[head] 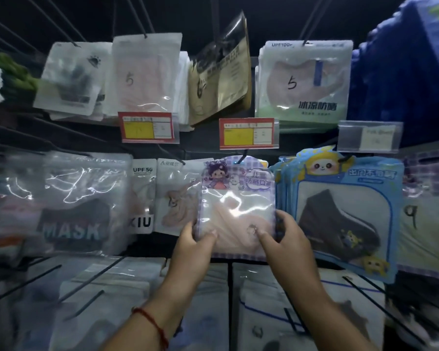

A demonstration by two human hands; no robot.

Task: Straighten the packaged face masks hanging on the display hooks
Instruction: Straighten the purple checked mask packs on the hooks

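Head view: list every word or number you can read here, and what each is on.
"MASK": dark mask pack, lower left.
"UPF 50" and "XIU": white pack.
"UPF100": top of green-edged pack; handwritten "5" on its front.
Handwritten "5": pink pack.
Handwritten "9": pack at far right.
Price tags, purple pack held by both hands, blue pack: print unreadable.

"MASK" on clear packet [72,203]

Purple cartoon mask pack [236,198] — hanging, hook-hung.
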